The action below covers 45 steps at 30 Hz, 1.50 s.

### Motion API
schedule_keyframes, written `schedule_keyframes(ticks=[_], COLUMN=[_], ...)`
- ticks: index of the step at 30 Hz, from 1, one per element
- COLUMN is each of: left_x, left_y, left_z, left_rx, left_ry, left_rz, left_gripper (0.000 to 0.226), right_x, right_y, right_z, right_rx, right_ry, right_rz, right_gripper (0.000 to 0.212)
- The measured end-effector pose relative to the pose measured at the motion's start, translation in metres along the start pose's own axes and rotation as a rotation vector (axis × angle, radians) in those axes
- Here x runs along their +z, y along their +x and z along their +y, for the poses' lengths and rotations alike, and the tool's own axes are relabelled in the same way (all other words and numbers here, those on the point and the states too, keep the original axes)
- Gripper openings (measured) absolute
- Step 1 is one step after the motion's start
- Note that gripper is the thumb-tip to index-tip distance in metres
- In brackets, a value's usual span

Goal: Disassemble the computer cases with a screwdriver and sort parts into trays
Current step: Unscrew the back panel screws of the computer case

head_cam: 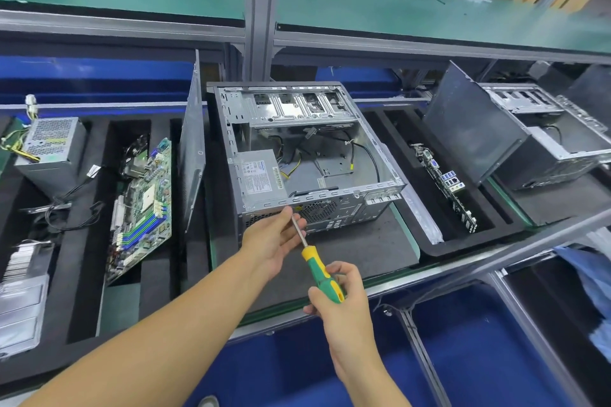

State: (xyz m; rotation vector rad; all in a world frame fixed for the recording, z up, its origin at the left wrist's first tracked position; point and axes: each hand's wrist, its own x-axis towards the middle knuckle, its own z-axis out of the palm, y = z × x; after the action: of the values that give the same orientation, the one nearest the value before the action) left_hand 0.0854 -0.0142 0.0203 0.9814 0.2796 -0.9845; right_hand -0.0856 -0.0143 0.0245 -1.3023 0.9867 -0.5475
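The right hand (342,302) is gripping the screwdriver (314,262) by its handle while the left hand (272,238) is pinching its shaft at the near panel of the open computer case (307,155), which is sitting mid-surface (363,251).

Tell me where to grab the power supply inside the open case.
Probably from above: the case is open on top. The power supply lies label-up in its near left corner; grip the free far and right edges, avoiding the cables.
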Motion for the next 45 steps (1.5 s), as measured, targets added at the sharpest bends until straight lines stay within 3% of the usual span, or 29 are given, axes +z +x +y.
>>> schedule_keyframes(ticks=[7,10,14,17,21,27,30,36,41,45], left_x=[-0.016,-0.029,-0.029,-0.004,0.055,0.170,0.214,0.226,0.251,0.257], left_y=[0.010,0.014,0.015,0.022,0.037,0.071,0.098,0.139,0.167,0.192], left_z=[-0.015,-0.022,-0.035,-0.053,-0.088,-0.155,-0.184,-0.216,-0.241,-0.247], left_rx=[-0.086,-0.249,-0.418,-0.427,-0.439,-0.167,-0.020,0.402,0.593,0.664], left_ry=[0.143,0.204,0.478,0.640,0.748,0.963,1.127,1.529,1.902,2.228], left_rz=[0.007,-0.038,-0.090,-0.097,-0.221,-0.425,-0.408,-0.402,-0.855,-1.027], left_gripper=[0.017,0.020,0.024,0.031,0.021,0.020,0.008,0.016,0.009,0.018], right_x=[-0.042,-0.062,-0.072,-0.083,-0.125,-0.218,-0.259,-0.313,-0.336,-0.347], right_y=[0.005,0.009,0.017,0.022,0.039,0.081,0.105,0.131,0.143,0.151], right_z=[-0.002,-0.001,0.013,0.018,0.013,-0.015,-0.022,-0.017,-0.006,-0.002], right_rx=[0.064,0.162,0.202,0.174,0.142,0.151,0.171,0.240,0.294,0.313], right_ry=[0.026,0.180,0.274,0.400,0.443,0.311,0.164,0.083,0.145,0.147], right_rz=[-0.179,-0.230,-0.105,0.038,0.107,0.062,0.022,0.013,0.060,0.054], right_gripper=[0.025,0.028,0.032,0.036,0.036,0.035,0.029,0.037,0.035,0.037])
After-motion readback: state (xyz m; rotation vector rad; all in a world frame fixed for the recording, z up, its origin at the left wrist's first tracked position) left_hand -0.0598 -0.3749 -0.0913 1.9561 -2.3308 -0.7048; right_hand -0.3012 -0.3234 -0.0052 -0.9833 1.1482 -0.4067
